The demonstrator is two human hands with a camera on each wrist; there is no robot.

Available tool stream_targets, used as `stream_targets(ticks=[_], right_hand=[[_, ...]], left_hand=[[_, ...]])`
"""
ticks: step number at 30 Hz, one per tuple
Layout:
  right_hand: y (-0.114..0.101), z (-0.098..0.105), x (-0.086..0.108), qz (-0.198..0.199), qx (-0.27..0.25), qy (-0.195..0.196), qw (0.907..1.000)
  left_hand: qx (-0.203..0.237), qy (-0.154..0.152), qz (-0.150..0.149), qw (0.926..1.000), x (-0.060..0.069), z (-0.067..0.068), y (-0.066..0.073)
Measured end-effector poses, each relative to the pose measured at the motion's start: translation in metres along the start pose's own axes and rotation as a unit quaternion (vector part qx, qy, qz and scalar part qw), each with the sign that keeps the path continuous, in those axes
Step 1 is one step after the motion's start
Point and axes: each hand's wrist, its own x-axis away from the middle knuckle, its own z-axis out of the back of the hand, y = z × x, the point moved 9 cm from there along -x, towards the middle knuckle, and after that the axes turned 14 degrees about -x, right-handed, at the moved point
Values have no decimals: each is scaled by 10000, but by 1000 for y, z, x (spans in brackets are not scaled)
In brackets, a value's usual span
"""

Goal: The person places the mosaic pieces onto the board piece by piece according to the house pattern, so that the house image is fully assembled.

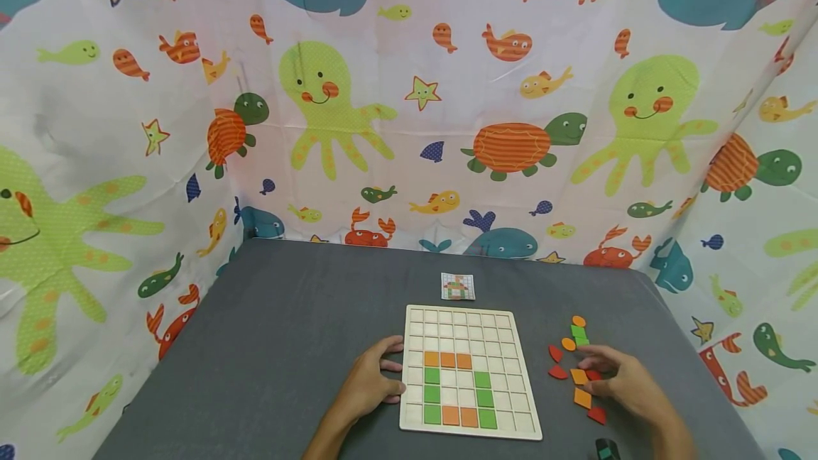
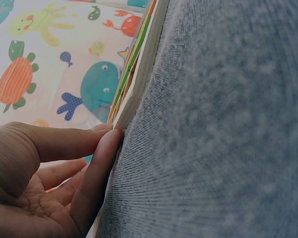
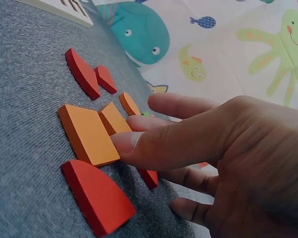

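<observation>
A pale wooden grid board [image 1: 449, 378] lies on the table, with green squares [image 1: 484, 399] and orange squares [image 1: 447, 360] set in some cells. At its left edge, my left hand [image 1: 366, 383] rests thumb and fingertips against the side; the left wrist view shows thumb and finger touching the board's edge [image 2: 139, 94]. My right hand [image 1: 623, 382] hovers low over loose pieces right of the board, fingers loosely bent. Its thumb touches or nearly touches an orange square [image 3: 89, 134]. Red curved-sided pieces [image 3: 98, 198] lie around it, and the fingers partly hide some pieces.
Behind the board lies a small card with a coloured grid pattern [image 1: 457, 287]. Orange round pieces [image 1: 579, 321] and green pieces [image 1: 578, 331] lie beyond the right hand. A dark object [image 1: 607, 449] sits at the front edge. A sea-animal curtain [image 1: 409, 126] hangs around the grey table [image 1: 307, 304].
</observation>
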Motion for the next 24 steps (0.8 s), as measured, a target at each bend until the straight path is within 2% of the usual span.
stream_targets(ticks=[9,19,24], right_hand=[[-2,0,0,166,75,69,9998],[3,4,-6,-130,243,315,9991],[-2,4,-5,-72,238,416,9988]], left_hand=[[42,0,-5,10000,0,0,0],[63,-13,0,10000,0,-1,0],[60,-10,-19,10000,0,0,0]])
